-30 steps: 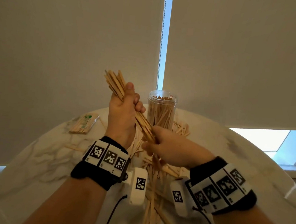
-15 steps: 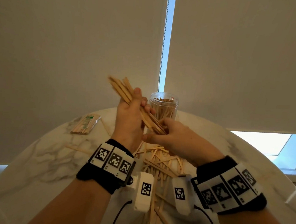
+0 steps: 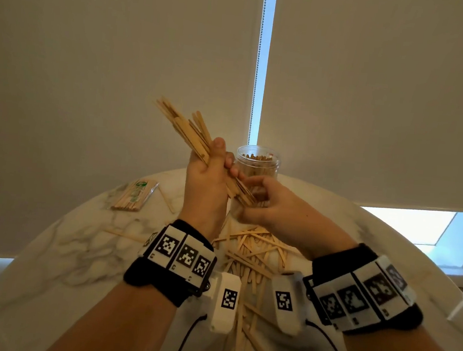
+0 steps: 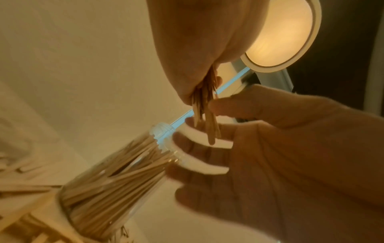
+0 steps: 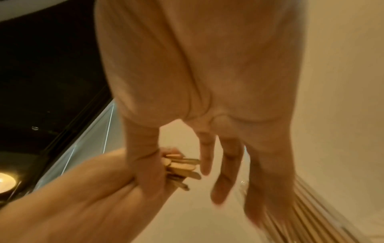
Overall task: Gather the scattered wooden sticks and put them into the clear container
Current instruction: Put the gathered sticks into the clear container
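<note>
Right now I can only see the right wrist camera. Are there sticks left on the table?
Observer: Yes, a loose pile lies on the table beneath both wrists.
Operator: Is the jar full?
Observer: The clear container stands upright behind the hands, sticks reaching near its rim.
Operator: How big is the bunch?
Observer: The left hand grips a bundle of sticks that fans out above its thumb.

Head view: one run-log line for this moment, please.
left hand grips stick bundle | right hand open at bundle's lower ends | clear container upright, part-filled | loose sticks on table
</note>
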{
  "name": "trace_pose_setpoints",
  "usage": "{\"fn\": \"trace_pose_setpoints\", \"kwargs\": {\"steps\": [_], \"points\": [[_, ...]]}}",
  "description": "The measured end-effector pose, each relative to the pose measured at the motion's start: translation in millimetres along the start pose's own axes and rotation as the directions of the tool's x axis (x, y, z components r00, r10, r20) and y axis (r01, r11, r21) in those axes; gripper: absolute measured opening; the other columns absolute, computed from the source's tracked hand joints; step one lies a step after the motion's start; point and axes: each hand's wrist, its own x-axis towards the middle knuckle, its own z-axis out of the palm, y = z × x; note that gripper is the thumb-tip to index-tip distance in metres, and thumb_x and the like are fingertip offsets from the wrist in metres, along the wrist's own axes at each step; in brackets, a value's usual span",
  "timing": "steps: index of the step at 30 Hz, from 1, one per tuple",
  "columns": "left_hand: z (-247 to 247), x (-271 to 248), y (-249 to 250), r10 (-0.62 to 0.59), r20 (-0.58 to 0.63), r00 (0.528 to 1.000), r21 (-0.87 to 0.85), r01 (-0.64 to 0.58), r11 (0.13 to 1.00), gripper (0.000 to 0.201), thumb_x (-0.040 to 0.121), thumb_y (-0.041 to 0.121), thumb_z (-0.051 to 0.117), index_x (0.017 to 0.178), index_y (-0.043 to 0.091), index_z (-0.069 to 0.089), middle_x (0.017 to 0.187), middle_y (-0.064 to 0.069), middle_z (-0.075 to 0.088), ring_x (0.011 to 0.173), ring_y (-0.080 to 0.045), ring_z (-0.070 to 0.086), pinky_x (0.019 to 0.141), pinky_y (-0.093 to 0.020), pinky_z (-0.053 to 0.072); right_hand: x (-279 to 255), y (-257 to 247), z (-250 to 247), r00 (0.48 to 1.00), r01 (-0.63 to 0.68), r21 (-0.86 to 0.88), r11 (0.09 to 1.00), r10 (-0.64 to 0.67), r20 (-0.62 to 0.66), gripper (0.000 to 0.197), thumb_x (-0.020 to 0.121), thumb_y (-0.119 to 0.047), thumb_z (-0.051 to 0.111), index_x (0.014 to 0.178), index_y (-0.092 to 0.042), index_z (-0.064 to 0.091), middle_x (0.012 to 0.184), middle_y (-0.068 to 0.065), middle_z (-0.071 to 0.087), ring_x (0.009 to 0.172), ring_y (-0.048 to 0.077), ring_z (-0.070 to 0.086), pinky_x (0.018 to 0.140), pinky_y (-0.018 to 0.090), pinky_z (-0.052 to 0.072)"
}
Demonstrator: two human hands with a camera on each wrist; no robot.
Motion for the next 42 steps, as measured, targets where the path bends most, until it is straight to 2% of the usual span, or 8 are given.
{"fn": "trace_pose_setpoints", "kwargs": {"steps": [4,8,13,16,25,33,37,42], "points": [[3.9,-5.3,-5.3,-0.054,0.024,0.998,0.007,0.054,0.999,0.017,0.103,0.03,0.048,0.103,0.013,0.048,0.075,-0.003,0.057,0.066,-0.016,0.061,0.064,-0.035,0.055,-2.0,0.3,4.5,0.992,-0.041,0.258,0.965,0.009,0.127,0.05,0.074,-0.017,0.078,0.118,-0.01,0.056,0.084,0.007,0.061,0.067,0.017,0.06,0.063,0.032,0.052],[7.4,-10.3,-5.4,-0.161,0.166,0.973,0.061,0.152,0.986,0.028,0.105,0.029,0.043,0.111,0.008,0.06,0.107,-0.01,0.072,0.094,-0.024,0.072,0.078,-0.036,0.058,-0.6,-1.8,-3.2,0.984,0.071,-0.006,0.997,-0.071,-0.166,0.024,0.084,-0.025,0.074,0.106,-0.018,0.065,0.076,-0.004,0.062,0.056,0.003,0.054,0.054,0.022,0.043],[10.3,-14.0,-11.4,-0.24,0.26,0.935,0.062,0.232,0.971,0.046,0.105,0.036,0.041,0.13,-0.001,0.055,0.123,-0.01,0.069,0.124,-0.028,0.06,0.1,-0.045,0.051,-3.6,-1.3,-8.4,0.979,0.105,-0.207,0.973,-0.138,-0.15,0.007,0.086,-0.034,0.068,0.089,-0.03,0.063,0.07,-0.004,0.066,0.059,0.004,0.062,0.06,0.028,0.052],[11.6,-15.3,-15.3,-0.239,0.265,0.934,0.093,0.222,0.971,0.046,0.106,0.036,0.038,0.132,0.001,0.054,0.123,-0.007,0.069,0.125,-0.022,0.059,0.095,-0.039,0.054,-2.3,-0.6,-8.3,0.98,0.099,-0.317,0.943,-0.148,-0.133,0.011,0.083,-0.034,0.066,0.084,-0.024,0.062,0.071,0.001,0.066,0.064,0.016,0.063,0.062,0.034,0.054],[10.8,-16.5,-21.2,-0.252,0.267,0.93,0.187,0.207,0.96,0.044,0.106,0.037,0.04,0.125,0.006,0.065,0.126,0.002,0.068,0.129,-0.013,0.054,0.106,-0.035,0.04,3.4,3.2,0.6,0.954,0.168,-0.331,0.929,-0.238,-0.181,0.012,0.09,-0.024,0.058,0.083,-0.015,0.06,0.063,-0.001,0.057,0.052,0.009,0.05,0.051,0.023,0.036],[9.2,-11.8,-10.1,-0.402,0.221,0.889,0.225,0.354,0.908,0.041,0.099,0.034,0.054,0.127,0.006,0.063,0.124,-0.007,0.069,0.115,-0.018,0.065,0.083,-0.027,0.055,-0.2,-2.0,-0.2,0.958,0.207,-0.203,0.957,-0.24,-0.157,0.013,0.092,-0.017,0.056,0.08,-0.015,0.061,0.054,-0.008,0.051,0.044,0.001,0.044,0.047,0.019,0.037],[8.4,-11.2,1.2,-0.42,0.234,0.877,0.257,0.361,0.897,0.037,0.095,0.027,0.062,0.12,0.0,0.065,0.119,-0.02,0.067,0.103,-0.024,0.065,0.07,-0.026,0.055,-1.2,-1.9,-3.1,0.97,0.178,-0.331,0.927,-0.221,-0.096,0.021,0.098,-0.023,0.051,0.079,-0.021,0.059,0.059,-0.007,0.052,0.046,0.001,0.044,0.049,0.018,0.035],[-11.7,8.7,23.2,-0.279,-0.019,0.96,-0.02,0.279,0.96,0.072,0.079,0.048,0.076,0.136,0.017,0.045,0.117,-0.014,0.061,0.109,-0.031,0.063,0.095,-0.049,0.053,-7.2,1.5,-18.0,0.992,0.117,-0.446,0.887,-0.128,0.005,0.022,0.1,-0.035,0.053,0.078,-0.031,0.054,0.066,-0.006,0.055,0.056,0.007,0.049,0.056,0.022,0.038]]}}
